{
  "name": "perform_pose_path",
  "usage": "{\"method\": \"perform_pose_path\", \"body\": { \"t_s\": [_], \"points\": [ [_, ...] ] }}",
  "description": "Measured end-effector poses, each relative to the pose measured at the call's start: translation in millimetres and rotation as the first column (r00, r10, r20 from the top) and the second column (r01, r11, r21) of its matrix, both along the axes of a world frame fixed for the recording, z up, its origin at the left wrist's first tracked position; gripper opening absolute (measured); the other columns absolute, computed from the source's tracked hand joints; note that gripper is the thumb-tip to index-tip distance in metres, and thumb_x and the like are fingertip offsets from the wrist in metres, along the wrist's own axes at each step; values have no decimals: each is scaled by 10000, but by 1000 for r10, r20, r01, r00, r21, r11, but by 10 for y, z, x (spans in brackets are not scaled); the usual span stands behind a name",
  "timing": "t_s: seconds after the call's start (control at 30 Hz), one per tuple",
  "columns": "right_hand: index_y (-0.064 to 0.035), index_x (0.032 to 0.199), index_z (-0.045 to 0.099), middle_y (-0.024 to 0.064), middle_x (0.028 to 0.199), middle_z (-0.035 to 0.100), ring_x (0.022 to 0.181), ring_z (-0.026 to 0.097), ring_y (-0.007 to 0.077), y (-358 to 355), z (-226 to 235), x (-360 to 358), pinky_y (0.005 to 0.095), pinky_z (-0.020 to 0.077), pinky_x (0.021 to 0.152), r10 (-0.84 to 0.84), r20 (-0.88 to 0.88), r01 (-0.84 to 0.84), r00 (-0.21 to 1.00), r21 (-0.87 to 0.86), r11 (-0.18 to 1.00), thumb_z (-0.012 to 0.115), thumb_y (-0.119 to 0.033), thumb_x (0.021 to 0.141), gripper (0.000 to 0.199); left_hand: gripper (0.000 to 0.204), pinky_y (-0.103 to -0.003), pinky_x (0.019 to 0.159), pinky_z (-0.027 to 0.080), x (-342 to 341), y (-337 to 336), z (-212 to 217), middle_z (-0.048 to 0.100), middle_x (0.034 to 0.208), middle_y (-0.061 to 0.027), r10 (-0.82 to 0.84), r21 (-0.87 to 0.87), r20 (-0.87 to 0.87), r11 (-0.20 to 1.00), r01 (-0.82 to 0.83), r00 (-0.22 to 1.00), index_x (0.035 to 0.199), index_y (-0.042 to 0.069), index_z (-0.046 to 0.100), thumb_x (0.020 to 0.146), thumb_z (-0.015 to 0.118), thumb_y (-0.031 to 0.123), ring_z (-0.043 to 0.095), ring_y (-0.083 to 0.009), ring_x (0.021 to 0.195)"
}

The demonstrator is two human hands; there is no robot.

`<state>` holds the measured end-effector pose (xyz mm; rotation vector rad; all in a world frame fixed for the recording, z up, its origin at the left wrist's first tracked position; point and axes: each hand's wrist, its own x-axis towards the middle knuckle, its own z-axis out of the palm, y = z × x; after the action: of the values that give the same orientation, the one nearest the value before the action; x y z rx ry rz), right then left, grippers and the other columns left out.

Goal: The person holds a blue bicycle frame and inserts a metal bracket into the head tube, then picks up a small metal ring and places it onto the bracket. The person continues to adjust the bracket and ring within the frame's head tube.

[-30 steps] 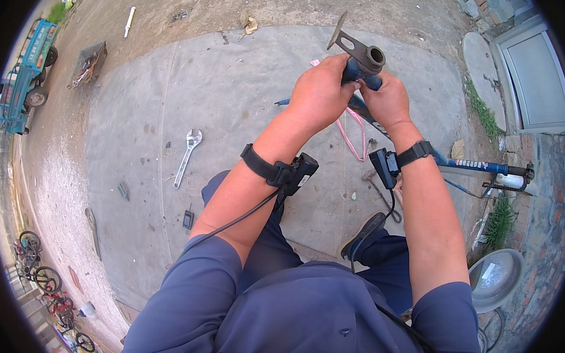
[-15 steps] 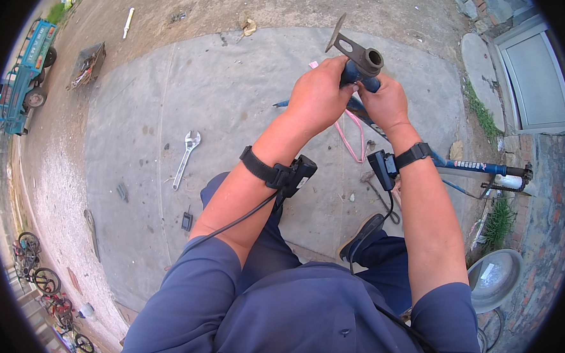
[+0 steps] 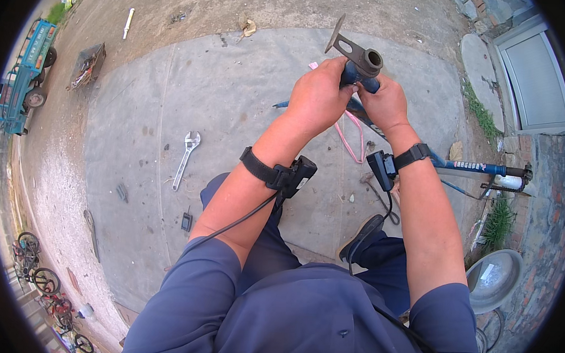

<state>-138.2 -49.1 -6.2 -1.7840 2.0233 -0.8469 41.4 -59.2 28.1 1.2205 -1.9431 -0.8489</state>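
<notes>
Nothing much has shifted since the earlier frame: you hold the grey metal bracket up before you, atop the blue frame tube. Your left hand and right hand are both clenched just below the bracket on the tube's end. Keep wrists steady; the wrench lies well left of the bracket on the concrete.

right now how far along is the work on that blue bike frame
Done: the blue bike frame looks stripped, no wheels visible on it. In hand: left hand and right hand both grip its upper end, just under a grey metal fitting. Left: the wrench lies unused on the concrete; how much remains can't be told.
</notes>
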Motion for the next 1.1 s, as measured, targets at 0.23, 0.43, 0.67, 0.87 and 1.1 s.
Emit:
{"method": "perform_pose_path", "body": {
  "t_s": [0.23,0.43,0.67,0.87,1.1],
  "points": [
    [-140,898,752,157,877,742,837,709,397,-7,-20,-7,468,566,720,-4,-10,4,1000,-1,1000,725,-319,876,182,360,-481,828,539,-3,-3,9,711,1062,-213,0,16,3,1000,0,1000,1187,17,630,875,746,152,683,-427,995],
    [-139,894,749,159,871,740,836,707,400,-12,-37,-12,472,565,720,-3,-18,3,1000,-11,1000,728,-321,873,185,363,-482,831,539,-6,2,30,709,1068,-213,-1,21,4,1000,1,1000,1193,19,628,875,745,149,682,-426,1000],
    [-140,903,753,159,873,742,836,708,400,5,-17,-14,472,564,721,-13,-7,13,1000,5,1000,734,-313,868,178,363,-482,832,540,-13,17,22,709,1074,-209,4,6,0,1000,-4,1000,1197,25,628,874,741,145,681,-424,1001],
    [-140,908,755,156,882,744,844,711,396,9,-23,-16,470,566,727,-10,-7,10,1000,2,1000,734,-310,868,175,358,-481,828,541,-18,24,5,708,1070,-207,4,-11,-5,1000,-4,1000,1191,27,625,872,740,143,678,-428,995],
    [-143,906,752,146,889,745,850,709,399,27,-16,-12,468,567,731,-22,-23,22,999,-2,1000,723,-321,876,183,358,-486,823,541,-20,27,-5,707,1050,-210,0,-21,-7,1000,0,1000,1184,27,622,869,742,148,678,-430,986]
  ]
}}
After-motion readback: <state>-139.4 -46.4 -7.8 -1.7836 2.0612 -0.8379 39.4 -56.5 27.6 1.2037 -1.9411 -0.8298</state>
